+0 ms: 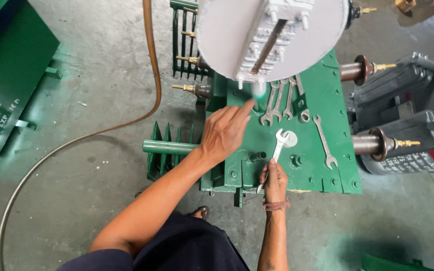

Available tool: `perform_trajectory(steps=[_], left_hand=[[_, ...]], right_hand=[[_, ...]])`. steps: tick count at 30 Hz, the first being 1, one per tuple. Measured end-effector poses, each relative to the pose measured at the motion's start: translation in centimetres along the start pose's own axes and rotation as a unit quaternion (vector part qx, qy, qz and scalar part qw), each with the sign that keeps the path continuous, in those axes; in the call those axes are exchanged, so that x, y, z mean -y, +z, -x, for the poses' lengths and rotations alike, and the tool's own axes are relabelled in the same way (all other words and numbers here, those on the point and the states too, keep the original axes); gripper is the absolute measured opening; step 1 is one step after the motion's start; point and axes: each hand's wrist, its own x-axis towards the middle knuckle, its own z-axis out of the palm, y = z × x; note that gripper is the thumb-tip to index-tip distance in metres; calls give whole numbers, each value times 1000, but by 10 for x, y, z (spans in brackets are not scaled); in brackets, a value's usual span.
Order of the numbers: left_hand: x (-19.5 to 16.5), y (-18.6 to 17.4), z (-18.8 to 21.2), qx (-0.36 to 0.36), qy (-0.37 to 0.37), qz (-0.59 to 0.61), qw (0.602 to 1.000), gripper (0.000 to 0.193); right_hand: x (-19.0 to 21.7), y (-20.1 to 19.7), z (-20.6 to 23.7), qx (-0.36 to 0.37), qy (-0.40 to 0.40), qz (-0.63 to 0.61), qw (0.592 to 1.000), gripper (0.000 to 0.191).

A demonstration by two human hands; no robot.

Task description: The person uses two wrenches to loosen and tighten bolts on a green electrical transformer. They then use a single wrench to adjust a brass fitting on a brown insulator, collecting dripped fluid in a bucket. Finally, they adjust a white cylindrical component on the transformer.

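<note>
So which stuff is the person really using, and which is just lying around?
In use:
- right hand holding a spanner
- left hand reaching over the green lid
- grey round cover hanging above

Lying about:
- spare spanners on the lid
- long spanner
- hose on the floor

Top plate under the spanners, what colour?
Green, painted, on the top plate; the head view shows it, with the right hand holding a silver spanner on it.

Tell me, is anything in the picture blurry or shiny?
In the head view, the left hand reaching out looks slightly smeared at the fingertips, the big round grey disc overhead is soft, and the silver metal open-ended spanner in the right hand gleams brightly.
</note>
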Motion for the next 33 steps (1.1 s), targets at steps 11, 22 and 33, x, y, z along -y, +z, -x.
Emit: perform_trajectory(steps=[11,22,33], left_hand=[[121,135,-70,307,15,-153,939,23],[132,155,-104,416,5,-168,894,26],[137,175,-119,262,19,-166,950,28]], right_hand=[[2,2,3,-17,12,-29,999,43],[11,2,-5,-5,14,-8,1000,41],[85,-94,-41,-194,-41,529,825,42]])
